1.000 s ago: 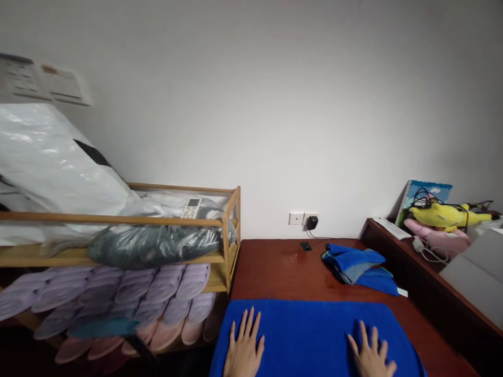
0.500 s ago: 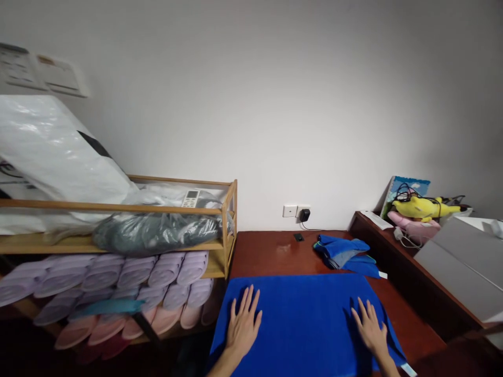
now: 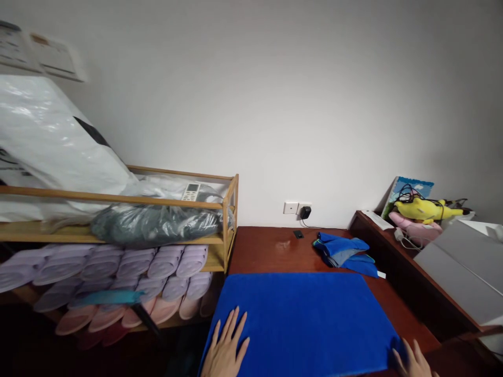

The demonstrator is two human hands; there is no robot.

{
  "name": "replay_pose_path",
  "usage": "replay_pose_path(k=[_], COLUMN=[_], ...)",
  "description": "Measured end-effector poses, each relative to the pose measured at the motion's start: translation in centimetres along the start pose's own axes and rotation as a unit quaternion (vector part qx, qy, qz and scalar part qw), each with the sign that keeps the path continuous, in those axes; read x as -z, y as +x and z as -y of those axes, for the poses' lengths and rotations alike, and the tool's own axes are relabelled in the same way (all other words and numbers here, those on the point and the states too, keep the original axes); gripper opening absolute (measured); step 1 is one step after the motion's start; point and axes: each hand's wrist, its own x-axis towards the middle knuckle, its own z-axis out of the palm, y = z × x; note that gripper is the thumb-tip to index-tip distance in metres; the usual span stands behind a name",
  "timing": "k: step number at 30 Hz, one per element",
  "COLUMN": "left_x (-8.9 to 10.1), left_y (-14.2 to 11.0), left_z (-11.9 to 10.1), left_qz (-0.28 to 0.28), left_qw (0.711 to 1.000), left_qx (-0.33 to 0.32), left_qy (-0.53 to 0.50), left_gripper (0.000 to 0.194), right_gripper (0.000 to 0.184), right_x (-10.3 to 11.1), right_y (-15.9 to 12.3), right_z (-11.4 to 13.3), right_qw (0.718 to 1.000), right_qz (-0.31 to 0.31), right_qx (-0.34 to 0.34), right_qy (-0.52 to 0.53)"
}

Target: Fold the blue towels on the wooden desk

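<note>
A bright blue towel (image 3: 302, 319) lies spread flat on the dark red wooden table (image 3: 267, 251). My left hand (image 3: 226, 348) rests flat on the towel's near left edge, fingers stretched out and apart. At the towel's near right corner only the fingers of my right hand (image 3: 412, 362) show, also spread flat. Neither hand holds anything.
Folded blue and grey cloths (image 3: 346, 254) lie at the table's back right, near a small black object (image 3: 298, 234) and a wall socket with a plug (image 3: 304, 212). A wooden rack (image 3: 226, 225) of slippers stands left. A side desk (image 3: 396, 251) with plush toys (image 3: 426, 209) is right.
Both hands slid back along the towel toward me and outward to its near corners. The view shifted slightly, so more of the towel's surface is bare.
</note>
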Motion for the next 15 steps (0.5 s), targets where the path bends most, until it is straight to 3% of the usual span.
replay_pose_path(k=[3,7,10,15], left_x=[-0.2,-0.8,-1.2,-1.5], left_y=[-0.4,-1.0,-1.1,-1.1], left_z=[-0.2,0.4,1.1,1.5], left_qz=[-0.034,-0.001,-0.006,-0.020], left_qw=[0.998,0.996,0.997,0.997], left_qx=[0.056,0.089,0.072,0.064], left_qy=[0.022,0.004,-0.029,-0.049], left_gripper=[0.057,0.055,0.056,0.058], right_gripper=[0.069,0.063,0.063,0.062], right_x=[-0.7,-2.5,-3.7,-3.2], right_y=[-1.1,-3.4,-4.0,-3.1], right_z=[5.0,9.7,9.4,4.7], right_qw=[0.994,0.980,0.984,0.992], right_qz=[0.024,0.083,0.079,0.076], right_qx=[0.088,0.143,0.131,0.086], right_qy=[0.068,0.108,0.088,0.048])
